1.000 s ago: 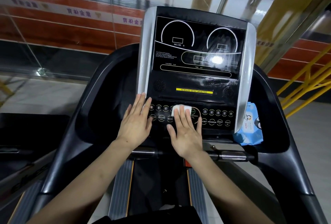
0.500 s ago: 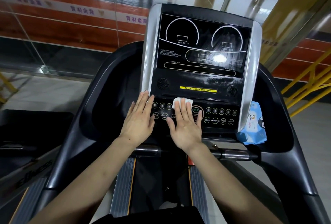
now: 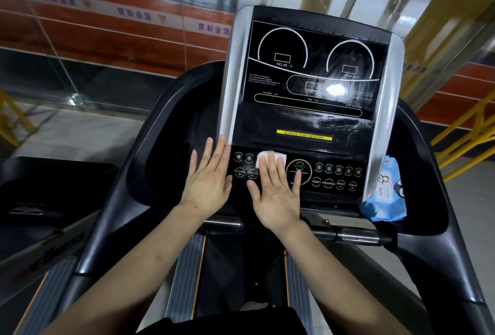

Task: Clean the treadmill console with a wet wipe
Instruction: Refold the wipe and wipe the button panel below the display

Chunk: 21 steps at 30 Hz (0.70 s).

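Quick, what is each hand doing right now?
Left hand: open, flat on the console's left edge, holding nothing.
Right hand: open, flat, pressing the white wet wipe onto the buttons.

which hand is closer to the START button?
Right. The right hand lies flat on the wet wipe, its little finger over the START button. The left hand rests farther left, beside the console's lower left edge.
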{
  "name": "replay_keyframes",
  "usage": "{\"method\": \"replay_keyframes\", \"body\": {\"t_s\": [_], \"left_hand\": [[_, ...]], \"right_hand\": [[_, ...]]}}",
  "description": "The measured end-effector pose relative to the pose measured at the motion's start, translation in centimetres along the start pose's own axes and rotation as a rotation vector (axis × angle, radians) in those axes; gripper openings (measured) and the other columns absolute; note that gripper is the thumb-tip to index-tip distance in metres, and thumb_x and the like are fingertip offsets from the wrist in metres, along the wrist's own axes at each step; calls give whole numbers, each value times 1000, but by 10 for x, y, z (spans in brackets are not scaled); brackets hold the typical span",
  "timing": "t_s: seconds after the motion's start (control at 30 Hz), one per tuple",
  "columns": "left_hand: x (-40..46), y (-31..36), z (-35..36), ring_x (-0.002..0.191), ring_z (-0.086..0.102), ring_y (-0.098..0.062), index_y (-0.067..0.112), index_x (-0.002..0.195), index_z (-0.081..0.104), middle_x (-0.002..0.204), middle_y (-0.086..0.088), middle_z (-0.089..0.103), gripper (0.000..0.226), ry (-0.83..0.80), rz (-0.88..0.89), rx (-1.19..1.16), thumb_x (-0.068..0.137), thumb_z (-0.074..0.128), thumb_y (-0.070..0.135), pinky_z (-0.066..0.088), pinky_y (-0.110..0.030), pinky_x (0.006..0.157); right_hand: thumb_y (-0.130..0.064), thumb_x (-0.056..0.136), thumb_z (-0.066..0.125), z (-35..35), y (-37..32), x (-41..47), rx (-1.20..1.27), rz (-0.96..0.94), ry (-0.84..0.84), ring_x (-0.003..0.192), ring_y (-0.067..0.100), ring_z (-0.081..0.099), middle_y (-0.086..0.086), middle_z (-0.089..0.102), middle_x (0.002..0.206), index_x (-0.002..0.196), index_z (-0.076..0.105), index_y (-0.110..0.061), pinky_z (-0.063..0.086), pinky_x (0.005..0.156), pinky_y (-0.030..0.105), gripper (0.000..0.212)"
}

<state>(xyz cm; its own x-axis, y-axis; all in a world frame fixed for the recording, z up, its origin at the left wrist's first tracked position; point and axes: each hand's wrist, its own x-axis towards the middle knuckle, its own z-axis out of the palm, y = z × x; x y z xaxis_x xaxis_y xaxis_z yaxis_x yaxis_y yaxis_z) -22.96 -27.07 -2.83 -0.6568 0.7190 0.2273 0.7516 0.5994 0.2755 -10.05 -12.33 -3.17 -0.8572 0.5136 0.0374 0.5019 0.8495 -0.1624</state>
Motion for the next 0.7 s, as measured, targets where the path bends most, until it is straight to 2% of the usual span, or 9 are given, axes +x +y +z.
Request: {"method": "replay_keyframes", "body": {"t_s": [0.07,0.33,0.57,0.7], "left_hand": [[0,1,1,159,-19,-22,16,166,-1,173,3,-20,77,0,-4,-7,106,44,33,-2,-55,130],[0,-4,-1,159,-20,-21,20,166,-4,173,7,-22,77,-19,-3,-15,107,43,31,-3,-55,130],[-1,-5,-5,159,-21,-20,22,166,-5,172,10,-23,77,-50,-11,3,107,41,35,-3,-57,130],[-2,-9,-8,159,-21,-22,21,166,-4,172,10,-21,77,-46,0,33,106,42,36,-1,-57,130]], "right_hand": [[-63,106,10,0,-4,3,-1,-8,17,157,13,-24,-9,-24,171,164,-14,-29,-14,126,58,71],[-61,107,8,29,-4,-43,-51,-34,-101,154,11,-31,-9,-24,171,163,-18,-29,-18,125,57,70],[-62,107,8,3,-17,7,-27,-41,14,157,12,-25,-10,-22,171,165,-12,-30,-14,126,59,69],[-58,109,12,14,-14,-7,-11,-72,43,158,14,-21,-8,-17,173,166,-9,-29,-10,127,60,67]]}}
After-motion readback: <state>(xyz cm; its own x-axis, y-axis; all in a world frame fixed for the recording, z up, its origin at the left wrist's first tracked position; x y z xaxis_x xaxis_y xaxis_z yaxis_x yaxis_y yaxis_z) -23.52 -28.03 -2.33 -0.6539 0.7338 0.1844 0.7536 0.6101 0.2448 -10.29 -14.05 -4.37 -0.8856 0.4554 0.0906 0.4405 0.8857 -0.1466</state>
